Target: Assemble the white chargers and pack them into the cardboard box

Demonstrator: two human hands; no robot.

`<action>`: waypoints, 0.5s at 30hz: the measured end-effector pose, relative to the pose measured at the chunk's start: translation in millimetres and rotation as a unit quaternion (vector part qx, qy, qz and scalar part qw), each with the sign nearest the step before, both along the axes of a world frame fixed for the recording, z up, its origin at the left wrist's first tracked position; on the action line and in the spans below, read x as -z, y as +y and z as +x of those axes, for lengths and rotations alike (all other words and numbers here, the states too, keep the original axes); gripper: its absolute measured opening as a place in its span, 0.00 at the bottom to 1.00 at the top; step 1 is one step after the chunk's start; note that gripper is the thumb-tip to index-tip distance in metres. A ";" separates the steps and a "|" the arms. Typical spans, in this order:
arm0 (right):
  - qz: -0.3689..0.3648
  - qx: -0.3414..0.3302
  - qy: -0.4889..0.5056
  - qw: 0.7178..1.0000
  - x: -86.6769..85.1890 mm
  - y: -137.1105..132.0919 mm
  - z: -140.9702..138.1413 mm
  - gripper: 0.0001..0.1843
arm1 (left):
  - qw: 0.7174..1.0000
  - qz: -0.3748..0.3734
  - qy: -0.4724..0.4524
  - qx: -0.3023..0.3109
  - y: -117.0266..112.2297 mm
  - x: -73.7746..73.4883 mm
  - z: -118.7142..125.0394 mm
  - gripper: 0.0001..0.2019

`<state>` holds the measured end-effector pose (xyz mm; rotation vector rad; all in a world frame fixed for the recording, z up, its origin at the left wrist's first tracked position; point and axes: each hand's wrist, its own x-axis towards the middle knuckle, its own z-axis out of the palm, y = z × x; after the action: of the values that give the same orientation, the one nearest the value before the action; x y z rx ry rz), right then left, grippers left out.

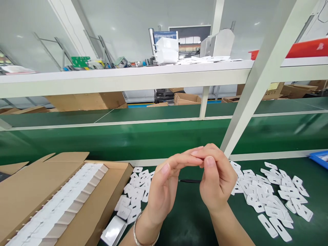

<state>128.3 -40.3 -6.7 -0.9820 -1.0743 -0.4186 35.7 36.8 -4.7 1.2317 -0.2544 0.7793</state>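
Observation:
My left hand (pixel 164 188) is raised above the green table, its fingers stretched out to the right and its thumb apart from them. My right hand (pixel 216 177) is closed, with thumb and index finger pinched together at the fingertips of the left hand. Whatever may be between those fingertips is hidden. Behind the hands, a thin black tool (pixel 189 181) lies on the table. White slotted plates (pixel 266 194) are spread in a loose heap to the right. More white plates (pixel 137 189) lie left of the hands, beside a glossy white rectangular piece (pixel 114 230).
An open cardboard box (pixel 102 201) at the left holds a row of white parts (pixel 61 201). A slanted white post (pixel 261 78) rises behind the right hand to a white shelf (pixel 128 80). A blue tray (pixel 319 159) sits at the right edge.

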 end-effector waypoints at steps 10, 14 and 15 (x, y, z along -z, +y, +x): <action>-0.011 0.001 0.009 1.000 -1.0 -1.0 -1.5 0.15 | 1.000 -0.001 0.009 -0.022 -1.4 -1.2 -1.1 0.26; -0.019 0.006 -0.002 1.000 -1.1 -2.2 -1.4 0.13 | 1.000 -0.003 0.007 -0.002 -1.9 -3.2 -2.5 0.26; -0.019 0.007 -0.004 1.000 -1.0 -2.4 -1.4 0.13 | 1.000 -0.001 0.007 -0.001 -1.9 -3.3 -2.8 0.26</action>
<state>126.9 -42.7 -5.7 -1.0236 -1.0875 -0.4152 32.9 34.9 -1.4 1.2354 -0.2408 0.7710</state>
